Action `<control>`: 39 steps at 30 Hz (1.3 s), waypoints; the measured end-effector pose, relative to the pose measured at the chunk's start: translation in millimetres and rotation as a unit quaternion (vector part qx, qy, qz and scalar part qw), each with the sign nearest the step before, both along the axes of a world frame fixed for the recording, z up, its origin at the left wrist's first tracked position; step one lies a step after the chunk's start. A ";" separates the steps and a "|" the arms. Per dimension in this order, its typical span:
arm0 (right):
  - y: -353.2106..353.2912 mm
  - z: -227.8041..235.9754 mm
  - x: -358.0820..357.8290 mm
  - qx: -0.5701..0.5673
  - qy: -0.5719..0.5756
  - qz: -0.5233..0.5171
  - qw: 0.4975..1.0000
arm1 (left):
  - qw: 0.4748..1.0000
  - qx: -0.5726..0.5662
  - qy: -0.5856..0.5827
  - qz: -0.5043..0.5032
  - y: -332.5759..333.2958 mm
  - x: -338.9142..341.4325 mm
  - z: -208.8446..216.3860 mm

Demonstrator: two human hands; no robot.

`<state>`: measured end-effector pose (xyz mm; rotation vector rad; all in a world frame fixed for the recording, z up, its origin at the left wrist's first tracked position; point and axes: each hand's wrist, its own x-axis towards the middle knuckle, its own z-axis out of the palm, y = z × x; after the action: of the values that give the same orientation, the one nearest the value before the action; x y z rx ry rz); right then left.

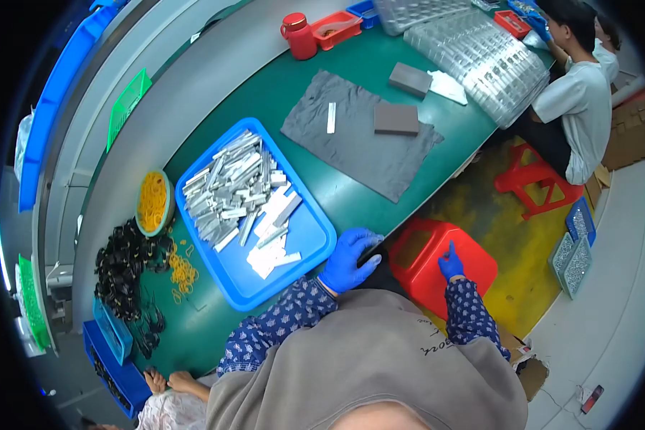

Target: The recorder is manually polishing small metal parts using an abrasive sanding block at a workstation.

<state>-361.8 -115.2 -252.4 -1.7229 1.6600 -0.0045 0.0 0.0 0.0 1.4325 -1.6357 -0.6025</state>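
Your left hand (349,259) is resting open on the table edge (380,215), your right hand (450,262) is touching the red stool (473,261) empty; the metal strips (229,188) are lying untouched in the blue tray (315,240).

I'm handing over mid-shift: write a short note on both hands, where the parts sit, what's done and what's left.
Left hand, blue-gloved, rests empty on the green table's edge, beside the blue tray.
Right hand, gloved, touches the red stool, holding nothing.
The tray holds a heap of metal strips and some flat white pieces.
One strip lies on the grey cloth with two grey blocks.
Done: cannot tell. Left: the heap appears unsorted.
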 end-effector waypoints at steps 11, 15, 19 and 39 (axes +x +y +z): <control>-158.8 260.0 119.0 -0.281 -0.190 0.134 0.931 | 0.992 -0.004 0.101 0.074 -8.2 2.4 -4.0; -230.4 270.4 165.0 -0.292 -0.091 0.259 0.916 | 0.994 0.020 0.074 0.077 -6.8 0.8 -14.8; -267.8 238.8 175.7 -0.310 -0.050 0.283 0.906 | 0.992 -0.031 0.059 0.106 -0.3 -6.3 -30.3; -293.8 215.9 165.9 -0.247 -0.393 0.346 0.816 | 0.940 -0.010 0.135 0.314 -18.9 -37.0 -5.8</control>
<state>-196.0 -409.0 -36.5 -2.1873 0.3846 -0.7574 -37.0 -18.9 -5.8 1.6603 -0.8900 -0.3824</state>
